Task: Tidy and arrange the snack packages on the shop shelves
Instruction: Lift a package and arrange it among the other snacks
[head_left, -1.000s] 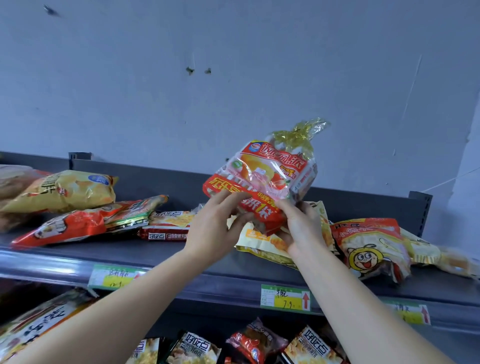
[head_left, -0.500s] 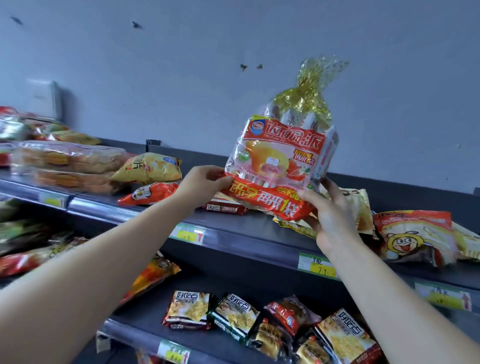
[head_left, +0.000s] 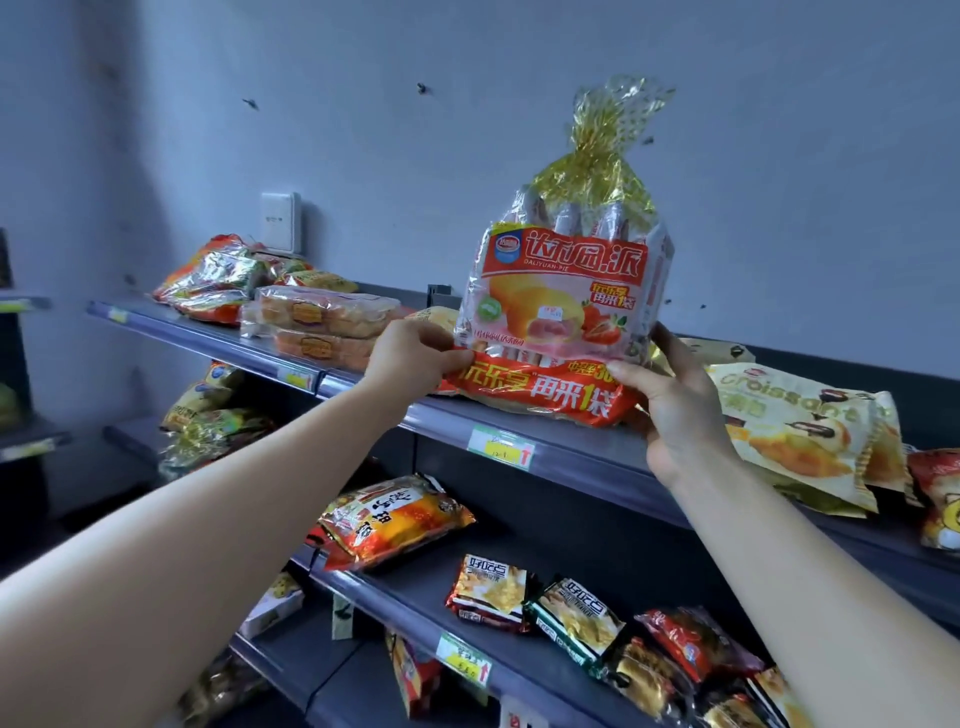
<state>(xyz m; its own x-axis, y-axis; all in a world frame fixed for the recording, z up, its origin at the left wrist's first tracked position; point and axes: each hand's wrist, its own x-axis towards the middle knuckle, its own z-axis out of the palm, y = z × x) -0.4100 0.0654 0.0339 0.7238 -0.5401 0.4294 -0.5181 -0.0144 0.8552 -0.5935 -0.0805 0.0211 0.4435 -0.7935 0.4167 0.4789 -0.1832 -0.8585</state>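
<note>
Head view: a large pie bag (head_left: 563, 312), with a red label and a gold twisted top, stands upright in the centre of the frame. Its red bottom band lies on the top shelf (head_left: 582, 457), just behind the front rail. Both hands are on it. The left hand (head_left: 410, 358) pinches the lower left edge of the bag between thumb and curled fingers. The right hand (head_left: 675, 405) grips the lower right corner, thumb across the front and fingers behind.

Right of the bag, touching the right hand, a yellow croissant package (head_left: 795, 436) lies flat on the same shelf. Left of centre, two clear cake packs (head_left: 322, 322) are stacked, with shiny foil bags (head_left: 218, 280) beyond them at the upper left. A green and yellow price tag (head_left: 501, 448) sits on the rail below the pie bag.

On the middle shelf, an orange snack bag (head_left: 395, 519) lies tilted near the frame's centre. Lower right, small packets (head_left: 491, 592) lie in a loose row. A white wall switch (head_left: 280, 221) is fixed to the grey wall above the foil bags.
</note>
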